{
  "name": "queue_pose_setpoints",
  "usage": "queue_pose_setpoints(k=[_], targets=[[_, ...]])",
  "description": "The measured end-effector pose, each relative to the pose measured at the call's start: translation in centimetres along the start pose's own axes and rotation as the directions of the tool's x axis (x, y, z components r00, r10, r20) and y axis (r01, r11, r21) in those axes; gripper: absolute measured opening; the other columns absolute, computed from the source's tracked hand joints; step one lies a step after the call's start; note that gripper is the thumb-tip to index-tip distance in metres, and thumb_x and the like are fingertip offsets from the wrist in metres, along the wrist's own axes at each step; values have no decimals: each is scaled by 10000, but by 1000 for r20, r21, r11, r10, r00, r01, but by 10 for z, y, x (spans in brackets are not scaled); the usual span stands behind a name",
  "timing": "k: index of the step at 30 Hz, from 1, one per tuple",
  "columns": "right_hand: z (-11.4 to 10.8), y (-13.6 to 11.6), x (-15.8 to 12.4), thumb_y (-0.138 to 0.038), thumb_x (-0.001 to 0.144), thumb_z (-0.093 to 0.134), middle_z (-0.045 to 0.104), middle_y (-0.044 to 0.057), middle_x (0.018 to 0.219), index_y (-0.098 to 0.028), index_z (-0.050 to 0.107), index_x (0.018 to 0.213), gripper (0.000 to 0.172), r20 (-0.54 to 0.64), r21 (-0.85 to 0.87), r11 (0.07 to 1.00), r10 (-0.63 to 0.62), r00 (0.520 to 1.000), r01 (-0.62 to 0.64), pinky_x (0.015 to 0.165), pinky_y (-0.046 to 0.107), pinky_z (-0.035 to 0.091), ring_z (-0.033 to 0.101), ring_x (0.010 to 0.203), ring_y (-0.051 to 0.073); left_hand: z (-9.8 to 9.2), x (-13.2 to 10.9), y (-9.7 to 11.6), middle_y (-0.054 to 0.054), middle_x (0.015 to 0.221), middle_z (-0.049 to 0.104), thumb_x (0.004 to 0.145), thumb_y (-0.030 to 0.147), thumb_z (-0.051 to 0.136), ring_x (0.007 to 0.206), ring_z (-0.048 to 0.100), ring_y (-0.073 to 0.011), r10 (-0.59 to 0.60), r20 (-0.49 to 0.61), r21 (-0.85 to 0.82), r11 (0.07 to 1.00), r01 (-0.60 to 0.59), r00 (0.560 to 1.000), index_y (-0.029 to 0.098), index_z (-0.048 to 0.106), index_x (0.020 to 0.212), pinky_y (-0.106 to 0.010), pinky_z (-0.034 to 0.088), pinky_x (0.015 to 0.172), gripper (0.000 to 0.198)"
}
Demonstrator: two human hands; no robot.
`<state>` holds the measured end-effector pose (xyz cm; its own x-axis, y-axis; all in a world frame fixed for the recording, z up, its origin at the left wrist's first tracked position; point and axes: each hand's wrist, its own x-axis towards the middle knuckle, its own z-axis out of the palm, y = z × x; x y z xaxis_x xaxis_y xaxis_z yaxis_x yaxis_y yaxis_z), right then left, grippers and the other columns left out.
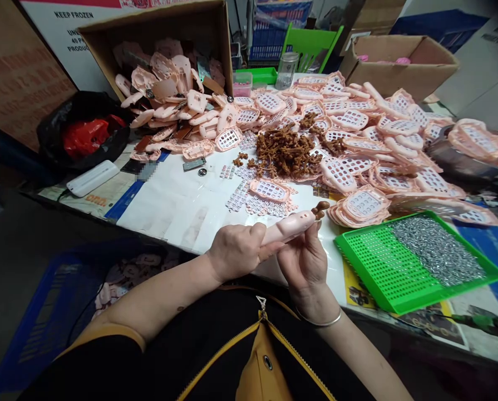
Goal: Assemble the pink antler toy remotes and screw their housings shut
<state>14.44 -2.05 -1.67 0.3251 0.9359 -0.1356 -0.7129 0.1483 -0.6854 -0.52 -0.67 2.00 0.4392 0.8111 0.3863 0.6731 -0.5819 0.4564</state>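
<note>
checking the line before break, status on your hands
Left hand gripping pink plastic part. Right hand on its far end, brown piece at the tip. Green mesh tray of grey metal bits right of right hand.

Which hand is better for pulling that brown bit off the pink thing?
Probably the right hand: its fingers sit at the tip of the pink plastic piece, right beside the brown bit. The left hand is wrapped around the piece's other end, farther away and busy gripping.
</note>
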Motion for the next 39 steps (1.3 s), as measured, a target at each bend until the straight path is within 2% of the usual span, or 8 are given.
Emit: queue_pose_setpoints(k=[8,13,18,21,24,28,34,39], targets=[[-4,5,0,-411,773,779,729,-89,941,-310,716,922,190,-62,119,993,0,998,8,918,207,513,650,934,79,3,4,-2,-91,606,631,920,597,443,531,604,-215,37,124,77,996,-47,992,137,656,832,-294,410,516,515],[9,-1,-3,-414,930,580,679,28,1198,-253,637,1160,287,222,-338,925,-99,970,171,991,336,501,630,1096,157,2,4,-20,-83,971,715,838,502,664,855,685,-233,-169,325,-443,842,308,930,190,593,1225,-318,517,727,502],[29,-6,-10,-490,954,485,559,176,1362,-168,430,1420,568,658,-676,189,-281,698,713,1064,500,429,503,1280,296,7,-5,-39,-86,1016,702,755,502,766,882,690,-225,-250,541,-820,56,570,803,178,581,1182,-348,561,766,567],[29,-3,-13,-583,964,365,674,203,1063,-83,528,1301,625,732,-676,-137,-236,639,724,802,424,519,625,976,297,8,-13,-44,-76,1041,704,693,507,816,907,688,-217,-214,567,-824,-151,546,795,197,614,1157,-344,564,796,593],[23,-3,-16,-599,975,318,677,106,731,-102,642,1063,600,735,-676,-280,-200,648,681,545,302,394,596,626,204,11,-16,-44,-69,1020,711,671,489,835,892,687,-217,-184,612,-790,-197,581,769,199,644,1134,-355,566,794,578],[16,-7,-20,-566,990,350,666,45,620,-128,638,944,525,744,-668,-256,-202,637,699,486,269,298,553,492,139,14,-15,-44,-64,1119,700,657,431,861,1052,639,-200,-256,520,-853,-195,484,815,197,698,1094,-311,508,939,522],[17,-12,-20,-471,1011,379,664,36,612,-133,636,869,448,861,-505,-269,-225,457,820,531,272,344,563,494,136,2,-11,-47,-55,1239,667,589,422,898,1026,638,-209,-195,522,-845,-248,473,830,248,735,1081,-297,534,851,547],[19,-25,-11,-592,995,271,703,56,650,-83,606,1177,635,861,-490,-356,-54,506,795,493,298,286,578,484,164,3,-7,-45,-42,1047,718,546,377,926,945,657,-184,-225,542,-837,-234,495,810,222,737,1063,-268,524,828,572]])
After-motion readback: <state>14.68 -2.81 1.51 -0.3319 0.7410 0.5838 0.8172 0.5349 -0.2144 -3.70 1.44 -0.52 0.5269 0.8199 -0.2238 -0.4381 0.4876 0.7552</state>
